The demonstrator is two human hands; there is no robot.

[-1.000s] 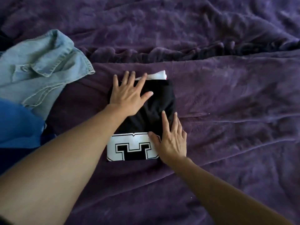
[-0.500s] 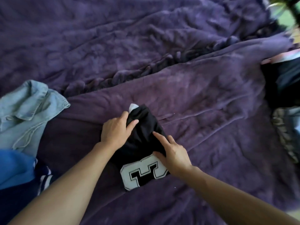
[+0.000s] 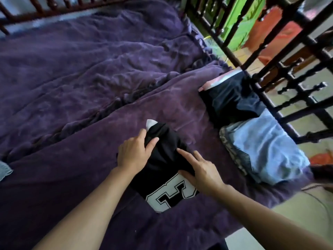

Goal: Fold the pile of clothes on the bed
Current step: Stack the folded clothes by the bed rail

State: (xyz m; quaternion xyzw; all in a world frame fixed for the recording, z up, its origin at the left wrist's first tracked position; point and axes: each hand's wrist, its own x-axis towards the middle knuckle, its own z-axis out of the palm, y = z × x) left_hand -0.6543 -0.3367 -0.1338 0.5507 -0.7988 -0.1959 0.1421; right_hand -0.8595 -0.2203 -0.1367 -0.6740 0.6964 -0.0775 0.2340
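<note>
1. My left hand (image 3: 133,154) grips the far end of the folded black shirt (image 3: 165,156), fingers curled round it.
2. My right hand (image 3: 201,170) rests on its near right edge, fingers straight.
3. The shirt lies on the bed (image 3: 90,87) between both hands, its long axis running away from me.
4. The folded stack (image 3: 266,148) sits to the right, nearer my right hand; I judge the shirt goes there.

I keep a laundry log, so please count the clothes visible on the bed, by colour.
Black: 2, the printed shirt gripped by the left hand and a black folded garment at the far right.
Light blue: 2, a light blue folded garment at the right and a denim piece at the left edge.
Total: 4
</note>
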